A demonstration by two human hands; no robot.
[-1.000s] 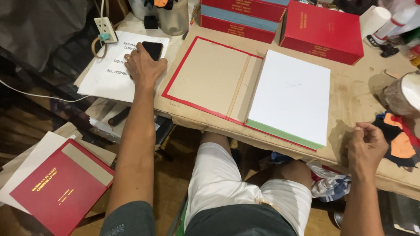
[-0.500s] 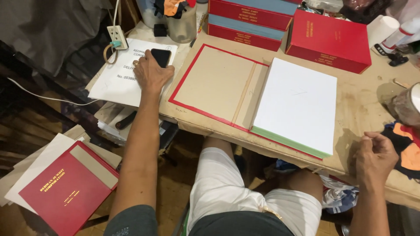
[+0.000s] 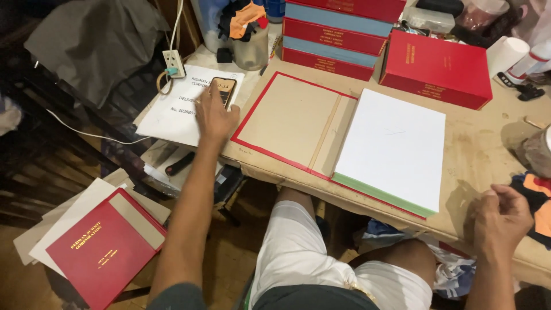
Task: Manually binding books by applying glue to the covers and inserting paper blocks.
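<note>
My left hand (image 3: 214, 113) reaches out to the far left of the table and rests on a dark phone (image 3: 223, 88) that lies on a white printed sheet (image 3: 175, 109); its screen is lit. Just right of it an open red book cover (image 3: 293, 121) lies flat, inside up, with a thick white block of pages (image 3: 393, 146) on its right half. My right hand (image 3: 502, 220) hovers at the table's near right edge, fingers curled loosely, holding nothing that I can see.
A stack of red and blue bound books (image 3: 338, 34) and a single red book (image 3: 439, 69) stand at the back. A power strip (image 3: 173, 62) lies at the back left. Another red book (image 3: 103, 252) rests on papers on the floor. Rags (image 3: 536, 201) lie at the right.
The view has drawn closer and tilted down. My left hand stays on the phone, whose screen now shows lit. My right hand has shifted slightly along the table edge.
</note>
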